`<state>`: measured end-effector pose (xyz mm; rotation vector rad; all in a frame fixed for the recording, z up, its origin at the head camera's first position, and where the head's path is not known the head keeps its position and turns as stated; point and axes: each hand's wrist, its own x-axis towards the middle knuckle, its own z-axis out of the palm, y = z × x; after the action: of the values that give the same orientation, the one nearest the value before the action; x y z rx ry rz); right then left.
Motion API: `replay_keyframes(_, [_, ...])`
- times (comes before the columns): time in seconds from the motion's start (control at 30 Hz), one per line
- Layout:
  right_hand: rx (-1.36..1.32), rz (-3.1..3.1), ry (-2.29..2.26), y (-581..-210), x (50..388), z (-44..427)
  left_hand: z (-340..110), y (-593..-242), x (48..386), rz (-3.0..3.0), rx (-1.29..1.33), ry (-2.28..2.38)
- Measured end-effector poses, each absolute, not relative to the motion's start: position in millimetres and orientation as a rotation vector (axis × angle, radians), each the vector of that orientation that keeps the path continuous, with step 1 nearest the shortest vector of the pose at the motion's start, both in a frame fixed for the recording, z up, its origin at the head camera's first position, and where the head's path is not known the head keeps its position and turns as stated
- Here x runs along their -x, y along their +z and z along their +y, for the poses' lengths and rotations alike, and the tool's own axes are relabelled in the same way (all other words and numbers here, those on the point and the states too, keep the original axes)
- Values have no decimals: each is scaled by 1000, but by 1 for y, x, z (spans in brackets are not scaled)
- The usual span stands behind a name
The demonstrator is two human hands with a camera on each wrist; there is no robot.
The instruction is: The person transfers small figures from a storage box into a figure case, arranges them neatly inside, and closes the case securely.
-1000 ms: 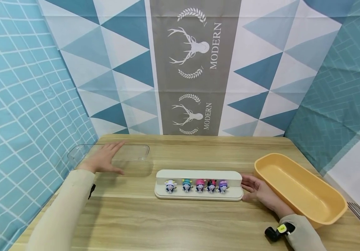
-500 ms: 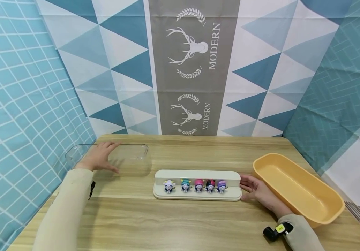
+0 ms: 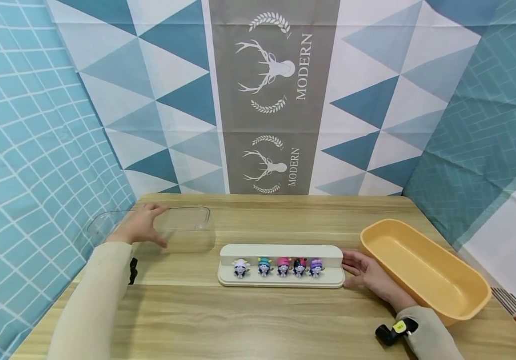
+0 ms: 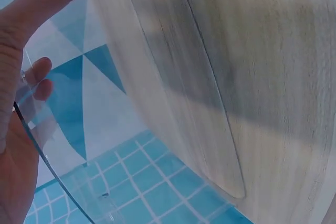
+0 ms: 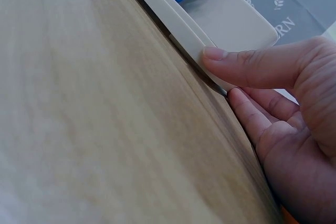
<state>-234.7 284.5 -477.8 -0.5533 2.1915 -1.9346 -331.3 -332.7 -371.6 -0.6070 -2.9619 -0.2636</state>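
My left hand point(image 3: 137, 226) is over the clear plastic box point(image 3: 190, 240) at the back left, thumb on the near side and fingers by the far rim. In the left wrist view, the fingers point(image 4: 42, 80) show through the clear wall, and the box's rim point(image 4: 50, 166) passes by the palm. My right hand point(image 3: 370, 275) grips the right end of a cream display stand point(image 3: 280, 284). In the right wrist view, the thumb point(image 5: 247, 64) presses its front edge, with fingertips at its underside. Several small figurines in coloured hats point(image 3: 284, 267) stand on it in a row.
A yellow-orange oblong basin point(image 3: 424, 270) sits at the right, close to my right forearm. The wooden table point(image 3: 240, 320) meets blue-tiled cloth point(image 3: 24, 165) on the left and patterned cloth point(image 3: 276, 100) behind.
The whole head view has shifted slightly left. My left hand has moved a little left over the clear box. My right hand keeps its place at the end of the stand.
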Motion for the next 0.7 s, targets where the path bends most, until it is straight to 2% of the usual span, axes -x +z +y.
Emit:
replay_keyframes(0.23, [552,2194,-1927,-476,234,283,-325,-364,330,-2931,589,-300])
replay_keyframes(0.7, [566,2202,-1923,-478,235,285,-278,-320,326,-2803,615,-72])
